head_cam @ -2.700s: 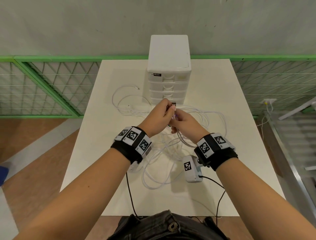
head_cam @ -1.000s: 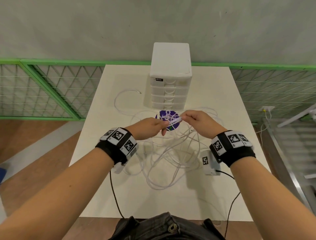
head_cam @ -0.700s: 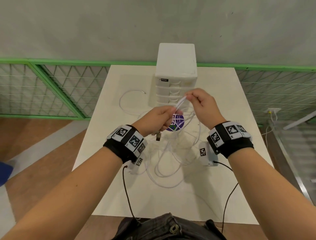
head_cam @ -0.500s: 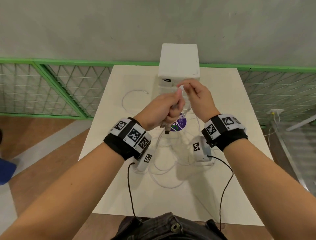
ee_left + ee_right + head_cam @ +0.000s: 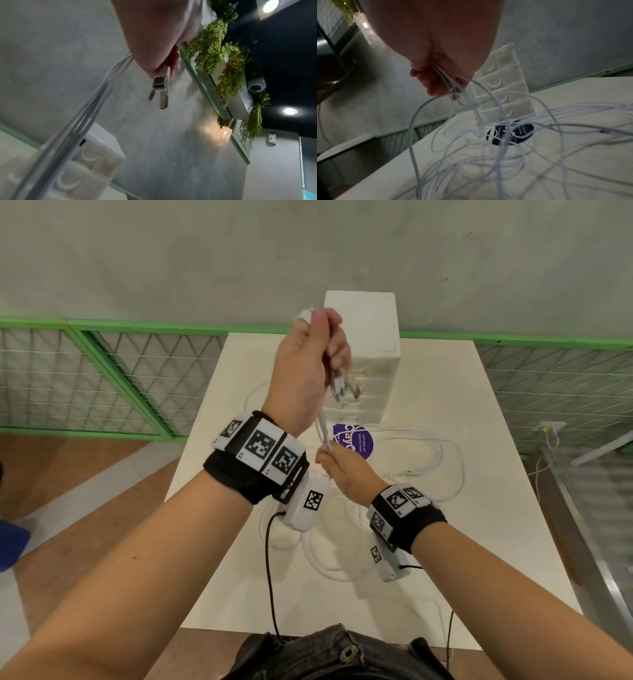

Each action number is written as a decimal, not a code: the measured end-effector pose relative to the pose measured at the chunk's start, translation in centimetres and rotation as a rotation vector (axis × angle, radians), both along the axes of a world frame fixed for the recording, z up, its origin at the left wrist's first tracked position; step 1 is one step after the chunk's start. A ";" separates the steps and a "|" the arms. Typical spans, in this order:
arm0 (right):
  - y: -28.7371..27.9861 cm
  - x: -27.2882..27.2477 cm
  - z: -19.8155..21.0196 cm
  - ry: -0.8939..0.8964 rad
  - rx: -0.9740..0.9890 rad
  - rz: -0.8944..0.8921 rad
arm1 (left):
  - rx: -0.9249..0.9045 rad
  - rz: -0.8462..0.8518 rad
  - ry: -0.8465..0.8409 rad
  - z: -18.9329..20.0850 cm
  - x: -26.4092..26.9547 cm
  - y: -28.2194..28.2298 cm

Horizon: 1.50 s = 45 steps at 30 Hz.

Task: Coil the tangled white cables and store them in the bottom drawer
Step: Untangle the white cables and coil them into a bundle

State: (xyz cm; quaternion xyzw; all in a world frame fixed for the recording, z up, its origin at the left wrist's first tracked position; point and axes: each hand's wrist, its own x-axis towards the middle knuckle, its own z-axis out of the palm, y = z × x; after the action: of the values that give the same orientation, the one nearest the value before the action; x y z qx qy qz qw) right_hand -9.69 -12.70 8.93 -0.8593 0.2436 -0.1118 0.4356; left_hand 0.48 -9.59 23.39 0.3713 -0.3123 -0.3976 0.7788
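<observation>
Several tangled white cables [image 5: 430, 460] lie looped on the white table [image 5: 479, 542]. My left hand [image 5: 327, 340] is raised high in front of the white drawer unit [image 5: 364, 350] and grips a bunch of cable ends. Their USB plugs [image 5: 342, 390] hang below the fist, and the plugs [image 5: 160, 86] show close up in the left wrist view. My right hand [image 5: 325, 455] is lower, just above the table, pinching the same strands [image 5: 447, 79], which run taut between the hands. All drawers look shut, including the bottom drawer [image 5: 506, 113].
A round purple sticker [image 5: 352, 436] lies on the table in front of the drawer unit, under the cables. A green mesh railing [image 5: 102, 378] runs behind the table against a grey wall. Black sensor wires [image 5: 269, 570] hang from my wrists.
My left hand has risen well above the table with the cable ends. My right hand has dropped from beside it to low over the sticker, and the strands now stretch between them.
</observation>
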 end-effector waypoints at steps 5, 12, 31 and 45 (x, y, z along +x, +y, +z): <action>0.1 -1.0 0.3 0.008 -0.038 0.023 | 0.042 0.339 -0.622 -2.5 2.7 -0.5; -1.4 -2.5 2.5 -0.152 -0.114 -0.018 | 0.601 0.043 -1.389 -5.8 4.8 -0.2; -7.4 -3.5 3.9 -0.060 -0.318 -0.105 | 0.861 -0.490 -1.012 -7.1 1.7 0.9; -6.5 -3.2 3.2 0.010 0.170 -0.108 | 0.791 -0.357 -1.748 -9.1 2.0 2.2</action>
State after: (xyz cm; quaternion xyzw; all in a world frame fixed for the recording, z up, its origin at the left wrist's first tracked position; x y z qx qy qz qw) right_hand -12.89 -19.23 12.16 -0.8053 0.3004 -0.1096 0.4992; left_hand 2.48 -7.39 14.26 0.7172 -0.6754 -0.1703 0.0203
